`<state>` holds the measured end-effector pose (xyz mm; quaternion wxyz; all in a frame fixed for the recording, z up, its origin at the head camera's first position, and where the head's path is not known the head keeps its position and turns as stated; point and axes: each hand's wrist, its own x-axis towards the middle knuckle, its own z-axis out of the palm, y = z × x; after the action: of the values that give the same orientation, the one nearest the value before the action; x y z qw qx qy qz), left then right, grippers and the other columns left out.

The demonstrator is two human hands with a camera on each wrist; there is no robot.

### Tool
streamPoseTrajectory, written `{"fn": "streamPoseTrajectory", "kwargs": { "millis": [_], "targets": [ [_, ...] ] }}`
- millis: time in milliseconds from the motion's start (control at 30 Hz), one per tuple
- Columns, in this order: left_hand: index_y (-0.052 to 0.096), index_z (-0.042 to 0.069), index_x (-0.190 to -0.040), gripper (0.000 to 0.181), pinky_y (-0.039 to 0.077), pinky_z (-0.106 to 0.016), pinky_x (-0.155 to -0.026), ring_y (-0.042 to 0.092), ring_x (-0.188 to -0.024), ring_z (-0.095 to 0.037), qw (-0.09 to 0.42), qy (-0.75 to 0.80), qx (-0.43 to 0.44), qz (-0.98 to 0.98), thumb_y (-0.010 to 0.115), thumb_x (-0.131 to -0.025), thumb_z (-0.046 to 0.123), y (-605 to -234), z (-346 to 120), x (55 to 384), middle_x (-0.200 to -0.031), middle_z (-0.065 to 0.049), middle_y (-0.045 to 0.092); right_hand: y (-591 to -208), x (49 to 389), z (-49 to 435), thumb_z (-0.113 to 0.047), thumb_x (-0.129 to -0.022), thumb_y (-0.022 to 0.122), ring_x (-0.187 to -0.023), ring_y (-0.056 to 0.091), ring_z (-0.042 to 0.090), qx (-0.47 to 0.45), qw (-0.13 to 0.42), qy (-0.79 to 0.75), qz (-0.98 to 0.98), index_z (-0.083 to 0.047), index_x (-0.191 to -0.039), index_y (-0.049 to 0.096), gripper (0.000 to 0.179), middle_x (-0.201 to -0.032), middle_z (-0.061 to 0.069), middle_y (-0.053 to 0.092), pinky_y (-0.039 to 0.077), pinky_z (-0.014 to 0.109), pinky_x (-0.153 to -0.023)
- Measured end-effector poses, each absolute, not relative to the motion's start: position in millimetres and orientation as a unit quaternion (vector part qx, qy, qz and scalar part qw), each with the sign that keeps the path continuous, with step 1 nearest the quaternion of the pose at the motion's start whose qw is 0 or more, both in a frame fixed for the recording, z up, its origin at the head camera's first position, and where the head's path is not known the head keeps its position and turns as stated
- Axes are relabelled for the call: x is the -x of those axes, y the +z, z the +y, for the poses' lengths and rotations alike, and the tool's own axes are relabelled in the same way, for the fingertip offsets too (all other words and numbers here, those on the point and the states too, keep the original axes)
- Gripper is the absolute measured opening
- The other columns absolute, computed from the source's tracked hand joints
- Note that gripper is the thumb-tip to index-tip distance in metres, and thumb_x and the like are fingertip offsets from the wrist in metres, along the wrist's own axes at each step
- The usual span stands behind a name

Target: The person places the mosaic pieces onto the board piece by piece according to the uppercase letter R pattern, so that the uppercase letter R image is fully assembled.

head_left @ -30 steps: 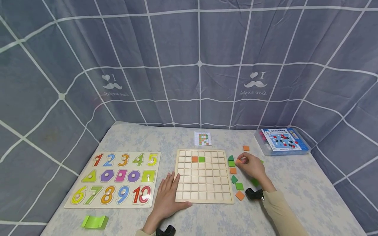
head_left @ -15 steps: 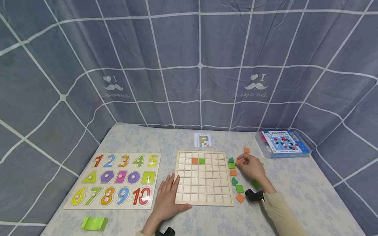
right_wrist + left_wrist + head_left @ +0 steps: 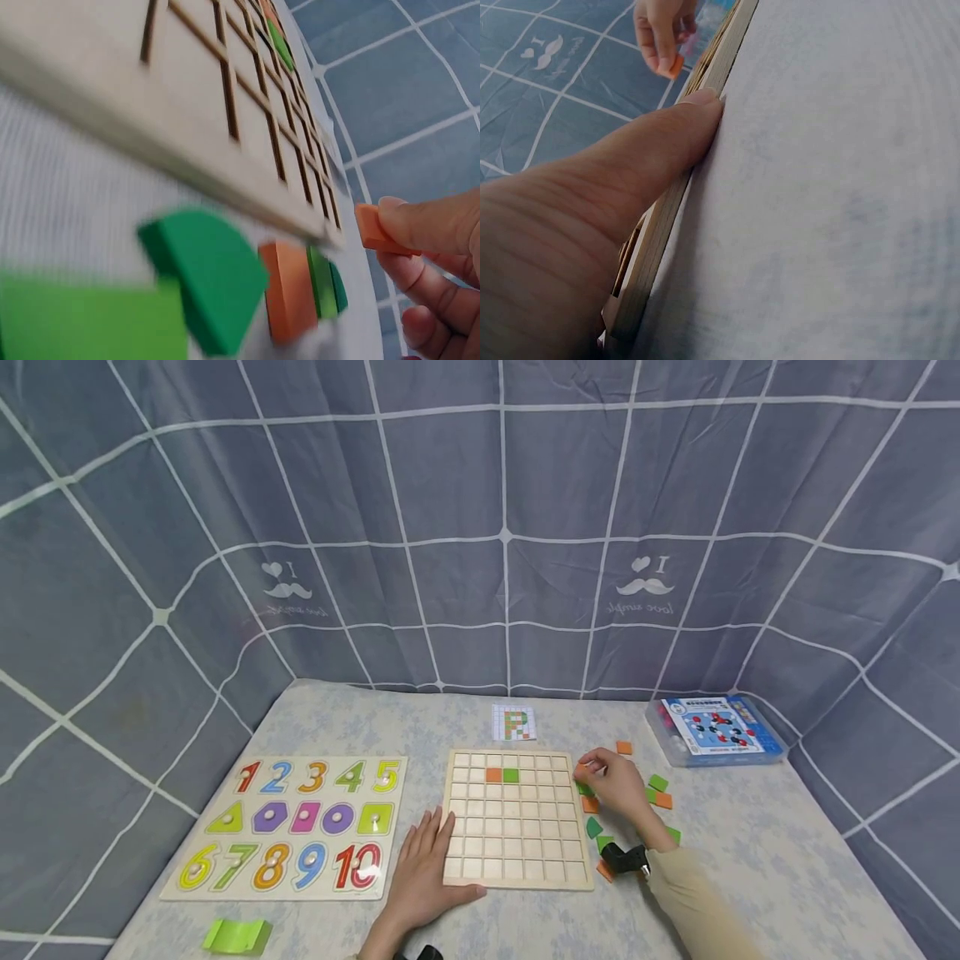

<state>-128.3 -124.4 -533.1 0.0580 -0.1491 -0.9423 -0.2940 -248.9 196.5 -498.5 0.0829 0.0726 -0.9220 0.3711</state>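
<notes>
My right hand (image 3: 621,792) pinches an orange square tile (image 3: 373,227) between thumb and fingers, raised close by the right edge of the wooden grid board (image 3: 527,852). In the board's second row an orange tile (image 3: 493,775) and a green tile (image 3: 511,775) sit side by side. My left hand (image 3: 424,875) rests at the board's near left corner, fingers stretched along the left side. Its thumb (image 3: 656,139) lies against the front edge. Under and beside my right hand are loose tiles, among them a dark green rounded piece (image 3: 206,277) and an orange square (image 3: 289,289).
A card with a coloured grid pattern (image 3: 513,723) lies behind the board. On the left is a number and shape puzzle (image 3: 396,827), with a green curved block (image 3: 237,937) in front. A plastic box (image 3: 716,727) stands back right; green tiles (image 3: 658,782) lie right of my hand.
My right hand has moved left with the orange tile, toward the board's right edge, uncovering tiles on its right. My left hand stays at the board's corner. The head view has tilted slightly.
</notes>
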Motion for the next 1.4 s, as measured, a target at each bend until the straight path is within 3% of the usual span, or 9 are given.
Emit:
{"fn": "streamPoseTrajectory", "kwargs": {
  "millis": [600,1400],
  "targets": [
    [0.033,-0.001,-0.146,0.11,0.01,-0.052,-0.111,0.016,-0.139,-0.039,0.058,-0.286,0.146,-0.945,0.072,-0.066,0.065,-533,-124,129,-0.149,-0.024,0.027,-501,265,145,-0.021,-0.078,0.08,-0.055,0.046,0.014,-0.129,0.053,0.406,-0.903,-0.016,-0.081,0.068,0.013,-0.072,-0.007,0.061,0.037,0.029,-0.051],
    [0.032,0.0,-0.147,0.109,0.009,-0.052,-0.11,0.014,-0.14,-0.038,0.05,-0.288,0.149,-0.945,0.072,-0.068,0.064,-533,-124,128,-0.149,-0.024,0.026,-503,270,130,-0.019,-0.085,0.073,-0.066,0.054,0.011,-0.168,0.01,0.388,-0.906,-0.016,-0.088,0.071,0.004,-0.078,-0.007,0.061,0.046,0.033,-0.062]
  ]
}}
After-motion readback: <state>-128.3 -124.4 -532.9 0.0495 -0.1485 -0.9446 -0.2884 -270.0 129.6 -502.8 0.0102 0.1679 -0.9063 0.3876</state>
